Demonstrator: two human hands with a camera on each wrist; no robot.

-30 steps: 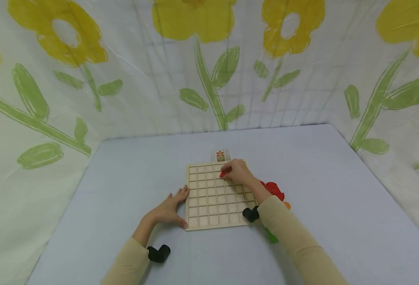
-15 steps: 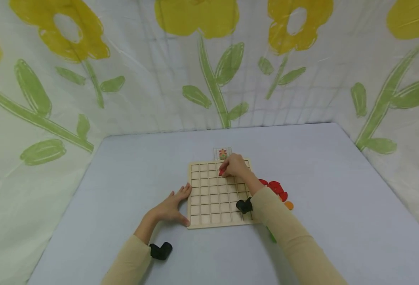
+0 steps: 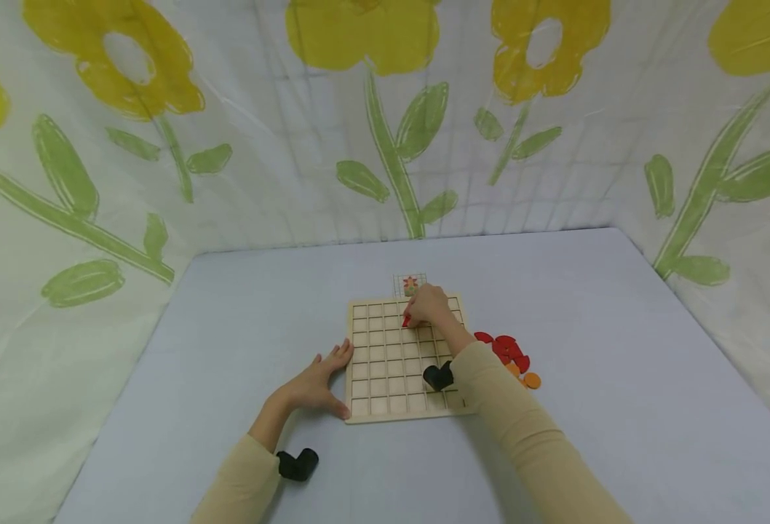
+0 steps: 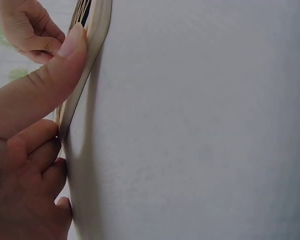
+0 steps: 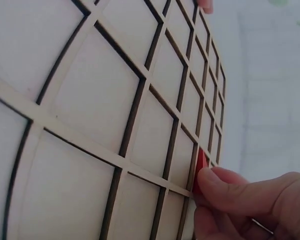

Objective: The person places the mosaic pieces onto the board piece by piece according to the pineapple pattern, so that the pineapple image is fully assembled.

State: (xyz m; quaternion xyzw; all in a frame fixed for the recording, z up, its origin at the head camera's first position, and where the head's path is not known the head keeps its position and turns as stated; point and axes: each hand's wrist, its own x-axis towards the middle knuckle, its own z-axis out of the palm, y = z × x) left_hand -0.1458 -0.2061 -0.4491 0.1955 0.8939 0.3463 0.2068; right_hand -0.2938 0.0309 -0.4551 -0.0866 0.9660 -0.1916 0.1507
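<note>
With thumb and fingertips my right hand (image 3: 429, 306) pinches a small red piece (image 5: 200, 172) at a square near the far side of a wooden grid board (image 3: 378, 367). Part of the piece is hidden behind the fingers. My left hand (image 3: 313, 384) rests along the board's left edge, fingers spread and thumb at the near left corner. In the left wrist view, the left thumb (image 4: 45, 87) lies against the board's rim, with the right hand beyond it.
Right of the board lie several red pieces (image 3: 506, 346) and an orange round piece (image 3: 532, 380), partly behind the right sleeve (image 3: 509, 407). A gridded card (image 3: 410, 284) with a small coloured picture lies just beyond the board's far edge. A flower-patterned curtain (image 3: 260, 145) hangs behind the table.
The right hand has settled lower over the square with the red piece, its wrist and forearm shifting left. The left hand keeps its place at the board's edge.
</note>
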